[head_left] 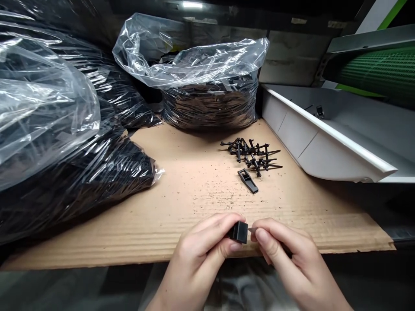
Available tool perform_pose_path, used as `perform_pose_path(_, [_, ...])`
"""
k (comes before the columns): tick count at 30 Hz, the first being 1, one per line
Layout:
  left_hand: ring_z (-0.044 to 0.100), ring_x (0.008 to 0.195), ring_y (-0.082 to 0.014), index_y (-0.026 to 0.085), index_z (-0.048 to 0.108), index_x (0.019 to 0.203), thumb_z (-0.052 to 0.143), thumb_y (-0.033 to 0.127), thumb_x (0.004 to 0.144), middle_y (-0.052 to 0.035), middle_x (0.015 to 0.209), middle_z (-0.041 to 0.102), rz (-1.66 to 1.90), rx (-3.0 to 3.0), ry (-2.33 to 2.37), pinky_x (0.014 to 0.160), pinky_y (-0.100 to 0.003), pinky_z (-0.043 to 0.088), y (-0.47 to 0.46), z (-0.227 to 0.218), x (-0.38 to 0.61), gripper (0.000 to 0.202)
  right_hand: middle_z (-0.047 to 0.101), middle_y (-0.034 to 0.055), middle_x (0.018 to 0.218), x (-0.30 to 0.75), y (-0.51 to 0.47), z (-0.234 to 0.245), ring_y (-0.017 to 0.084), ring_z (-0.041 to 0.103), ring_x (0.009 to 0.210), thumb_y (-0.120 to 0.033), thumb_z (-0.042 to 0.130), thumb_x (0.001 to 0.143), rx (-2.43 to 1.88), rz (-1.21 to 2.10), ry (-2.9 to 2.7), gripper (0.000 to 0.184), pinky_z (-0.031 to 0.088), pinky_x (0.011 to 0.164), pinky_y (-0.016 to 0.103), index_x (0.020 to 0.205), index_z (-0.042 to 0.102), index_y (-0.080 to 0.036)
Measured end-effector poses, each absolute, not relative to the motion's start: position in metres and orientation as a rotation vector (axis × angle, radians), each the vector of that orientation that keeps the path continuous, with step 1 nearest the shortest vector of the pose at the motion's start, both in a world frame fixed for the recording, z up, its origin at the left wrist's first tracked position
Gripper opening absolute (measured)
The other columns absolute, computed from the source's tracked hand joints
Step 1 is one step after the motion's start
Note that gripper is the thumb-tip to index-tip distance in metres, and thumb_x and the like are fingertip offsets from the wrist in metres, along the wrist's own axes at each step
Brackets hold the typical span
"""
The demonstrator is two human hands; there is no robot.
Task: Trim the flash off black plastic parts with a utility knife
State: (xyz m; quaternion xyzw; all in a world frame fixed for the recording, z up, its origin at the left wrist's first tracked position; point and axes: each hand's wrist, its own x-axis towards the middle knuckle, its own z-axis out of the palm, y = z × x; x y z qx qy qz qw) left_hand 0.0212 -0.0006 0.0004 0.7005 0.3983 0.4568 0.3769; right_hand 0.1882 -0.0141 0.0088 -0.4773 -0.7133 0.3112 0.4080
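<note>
My left hand (pixel 207 246) pinches a small black plastic part (pixel 240 232) between thumb and fingers, just over the front edge of the cardboard. Close by on the right, my right hand (pixel 282 246) is closed on a thin blade (pixel 252 230), whose pointed tip is at the part's right side; whether it touches cannot be made out. Most of the blade is hidden by the fingers. Beyond the hands lies another black plastic part (pixel 248 180), long and tapered with openings. Behind that is a heap of black plastic sprues (pixel 253 153).
Cardboard (pixel 175 172) covers the work surface, with small dark shavings scattered on it. Clear plastic bags of black parts stand at the left (pixel 81 160) and back (pixel 210 103). A white tray (pixel 324 134) on the right holds a few black pieces, beside a green conveyor belt (pixel 376 73).
</note>
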Motion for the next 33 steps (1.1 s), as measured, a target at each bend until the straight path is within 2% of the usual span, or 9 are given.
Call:
perform_pose_path(12, [0.063, 0.091, -0.0099, 0.027, 0.066, 0.099, 0.059, 0.006, 0.076, 0.0057, 0.097, 0.069, 1.168, 1.818, 1.057, 0.080, -0.010, 0.046, -0.001, 0.004, 0.024, 0.032, 0.050, -0.0020, 0.058, 0.189, -0.012, 0.010, 0.010, 0.049, 0.052, -0.019, 0.038, 0.088, -1.193, 0.855, -1.853, 0.024, 0.038, 0.048, 0.018, 0.070, 0.053, -0.019])
perform_pose_path(17, [0.065, 0.081, -0.0122, 0.022, 0.067, 0.099, 0.057, 0.011, 0.078, 0.0016, 0.091, 0.071, 1.138, 1.762, 1.132, 0.069, -0.013, 0.050, 0.002, 0.004, 0.027, 0.026, 0.054, -0.0021, 0.053, 0.187, -0.023, 0.012, 0.011, 0.054, 0.049, -0.023, 0.043, 0.087, -1.105, 0.739, -2.008, 0.029, 0.044, 0.049, 0.019, 0.063, 0.058, -0.022])
perform_pose_path(19, [0.065, 0.082, -0.0139, 0.021, 0.067, 0.099, 0.057, 0.013, 0.078, 0.0006, 0.091, 0.071, 1.108, 1.732, 1.150, 0.070, -0.016, 0.050, 0.002, 0.005, 0.028, 0.025, 0.058, -0.0022, 0.057, 0.192, -0.028, 0.015, 0.011, 0.056, 0.049, -0.027, 0.045, 0.088, -1.045, 0.758, -1.986, 0.024, 0.046, 0.049, 0.018, 0.074, 0.063, -0.023])
perform_pose_path(22, [0.065, 0.083, -0.0153, 0.020, 0.067, 0.097, 0.058, 0.015, 0.078, 0.0004, 0.091, 0.071, 1.073, 1.688, 1.153, 0.073, -0.018, 0.050, 0.002, 0.005, 0.026, 0.022, 0.065, -0.0002, 0.075, 0.201, -0.031, 0.018, 0.013, 0.062, 0.067, -0.027, 0.047, 0.088, -1.047, 0.813, -1.917, 0.019, 0.050, 0.061, 0.018, 0.098, 0.063, -0.025])
perform_pose_path(24, [0.065, 0.083, -0.0157, 0.020, 0.067, 0.096, 0.057, 0.015, 0.079, 0.0000, 0.090, 0.071, 1.048, 1.670, 1.126, 0.074, -0.020, 0.050, 0.001, 0.005, 0.025, 0.021, 0.063, 0.0013, 0.077, 0.204, -0.030, 0.016, 0.014, 0.061, 0.071, -0.020, 0.049, 0.086, -1.129, 0.703, -1.916, 0.019, 0.050, 0.063, 0.021, 0.099, 0.062, -0.023])
perform_pose_path(27, [0.064, 0.084, -0.0162, 0.019, 0.066, 0.097, 0.055, 0.016, 0.080, -0.0008, 0.090, 0.070, 1.031, 1.659, 1.105, 0.075, -0.021, 0.049, 0.000, 0.004, 0.025, 0.020, 0.058, 0.0011, 0.069, 0.201, -0.026, 0.009, 0.014, 0.056, 0.063, -0.013, 0.048, 0.085, -1.188, 0.484, -1.891, 0.015, 0.045, 0.056, 0.024, 0.088, 0.061, -0.020])
perform_pose_path(30, [0.063, 0.089, -0.0162, 0.020, 0.066, 0.098, 0.056, 0.015, 0.079, -0.0008, 0.095, 0.069, 1.049, 1.642, 1.129, 0.079, -0.021, 0.048, -0.002, 0.004, 0.024, 0.022, 0.055, 0.0008, 0.066, 0.194, -0.021, 0.006, 0.014, 0.054, 0.061, -0.019, 0.040, 0.089, -1.221, 0.570, -1.955, 0.021, 0.043, 0.054, 0.025, 0.082, 0.060, -0.020])
perform_pose_path(33, [0.063, 0.090, -0.0154, 0.022, 0.067, 0.097, 0.057, 0.014, 0.079, 0.0006, 0.097, 0.069, 1.053, 1.652, 1.113, 0.080, -0.019, 0.048, -0.003, 0.004, 0.022, 0.022, 0.051, 0.0016, 0.066, 0.192, -0.018, 0.008, 0.015, 0.052, 0.061, -0.025, 0.035, 0.091, -1.275, 0.623, -2.064, 0.026, 0.042, 0.053, 0.026, 0.088, 0.061, -0.019])
